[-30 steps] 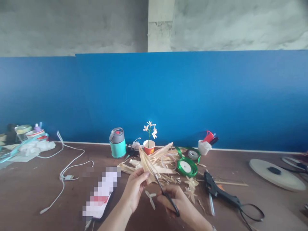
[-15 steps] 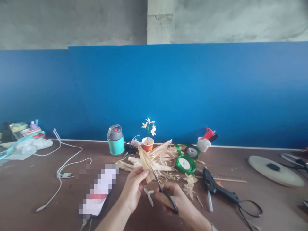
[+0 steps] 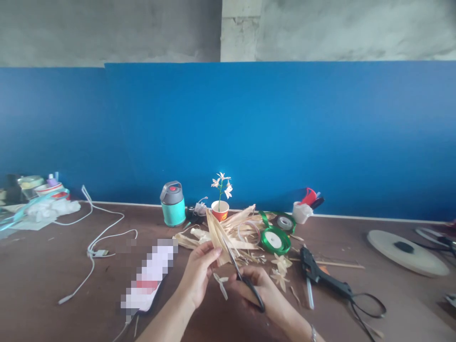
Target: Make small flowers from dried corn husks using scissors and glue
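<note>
Between the thumb and fingers of my left hand (image 3: pixel 200 268) is a pale, dry corn husk (image 3: pixel 216 235), its pointed end upward. My right hand (image 3: pixel 257 289) grips a pair of black-handled scissors (image 3: pixel 253 290), with the blades at the husk's right edge. Behind my hands spreads a pile of dry husk strips (image 3: pixel 245 223). A small white petal-shaped piece (image 3: pixel 221 285) lies on the table between my wrists. To the right of the scissors rest pale husk flowers (image 3: pixel 281 263). A paper cup (image 3: pixel 220 212) holding a stem of white flowers (image 3: pixel 223 185) stands beyond the pile.
Green ribbon spools (image 3: pixel 276 241) sit right of the pile, and a black glue gun (image 3: pixel 324 275) lies farther right. At left are a turquoise flask (image 3: pixel 173 209), a blurred-out flat object (image 3: pixel 149 280) and white cables (image 3: pixel 94 247). A round lid (image 3: pixel 408 251) lies far right; a blue partition (image 3: pixel 228 133) stands behind.
The view has shifted slightly. My hands keep nearly the same pose, with the husk and scissors still held; the blades seem a little closer together.
</note>
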Available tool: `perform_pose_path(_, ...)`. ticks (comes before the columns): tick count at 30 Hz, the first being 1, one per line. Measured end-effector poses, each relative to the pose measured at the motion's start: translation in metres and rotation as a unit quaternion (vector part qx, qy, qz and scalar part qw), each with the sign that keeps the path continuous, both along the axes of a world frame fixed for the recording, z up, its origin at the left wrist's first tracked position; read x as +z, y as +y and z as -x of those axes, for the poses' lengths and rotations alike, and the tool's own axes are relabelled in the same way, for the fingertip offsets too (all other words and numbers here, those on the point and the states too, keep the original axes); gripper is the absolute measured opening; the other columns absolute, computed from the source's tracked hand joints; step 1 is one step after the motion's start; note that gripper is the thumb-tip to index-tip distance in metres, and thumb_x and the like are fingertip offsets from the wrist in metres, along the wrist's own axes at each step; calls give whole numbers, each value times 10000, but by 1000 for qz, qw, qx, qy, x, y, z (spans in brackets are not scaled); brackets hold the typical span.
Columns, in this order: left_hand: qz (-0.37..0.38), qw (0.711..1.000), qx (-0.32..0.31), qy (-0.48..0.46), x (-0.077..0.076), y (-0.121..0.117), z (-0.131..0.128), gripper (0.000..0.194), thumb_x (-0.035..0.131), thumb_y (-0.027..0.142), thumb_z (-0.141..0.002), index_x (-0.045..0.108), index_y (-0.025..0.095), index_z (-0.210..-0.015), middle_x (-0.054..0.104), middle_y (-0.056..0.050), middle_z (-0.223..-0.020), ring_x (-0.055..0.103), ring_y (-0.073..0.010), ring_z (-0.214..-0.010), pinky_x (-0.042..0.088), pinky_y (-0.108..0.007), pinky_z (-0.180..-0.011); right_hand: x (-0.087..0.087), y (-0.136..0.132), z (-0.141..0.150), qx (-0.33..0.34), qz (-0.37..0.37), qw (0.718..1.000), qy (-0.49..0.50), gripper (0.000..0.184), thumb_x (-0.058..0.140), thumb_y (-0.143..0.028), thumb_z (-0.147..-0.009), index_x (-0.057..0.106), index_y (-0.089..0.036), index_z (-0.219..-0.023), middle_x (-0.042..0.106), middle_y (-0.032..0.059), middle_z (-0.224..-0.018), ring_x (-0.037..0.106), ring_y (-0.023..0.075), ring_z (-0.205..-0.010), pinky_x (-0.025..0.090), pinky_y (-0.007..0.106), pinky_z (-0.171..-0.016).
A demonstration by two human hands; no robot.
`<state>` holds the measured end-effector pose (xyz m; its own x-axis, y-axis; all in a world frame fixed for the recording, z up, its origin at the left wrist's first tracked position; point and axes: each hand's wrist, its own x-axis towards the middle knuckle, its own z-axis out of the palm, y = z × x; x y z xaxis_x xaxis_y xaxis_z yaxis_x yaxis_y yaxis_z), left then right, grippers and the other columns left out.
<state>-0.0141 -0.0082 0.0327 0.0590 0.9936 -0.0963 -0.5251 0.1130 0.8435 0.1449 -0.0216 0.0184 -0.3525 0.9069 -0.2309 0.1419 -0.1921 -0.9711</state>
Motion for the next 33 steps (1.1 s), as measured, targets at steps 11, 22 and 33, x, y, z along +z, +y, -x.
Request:
perform_pose_path(11,11,1000,-14,-5,-1,-1,-1,223,758,297,-647,673,137,-777,605,-5,-610,533,-120,-546,505,-260,-521,5,1,2,1,-7,1000,-2,535,717,-629,-555,580,-149,-746,460,-81,-424,354,44,-336,280,168,-336)
perform_pose_path(22,-3,1000,2,13,-7,3,2,240,778,289,-613,708,133,-781,628,-5,-628,513,-91,-535,454,-211,-548,0,2,0,5,-21,1000,-2,518,697,-641,-576,587,-151,-702,431,-85,-410,323,37,-323,243,168,-323)
perform_pose_path(33,-7,999,-4,37,-9,8,8,233,768,272,-632,716,138,-816,694,-39,-734,617,-143,-647,476,-242,-640,1,4,-2,31,-38,999,-25,466,687,-600,-631,605,-146,-697,431,-85,-389,310,29,-310,214,168,-323)
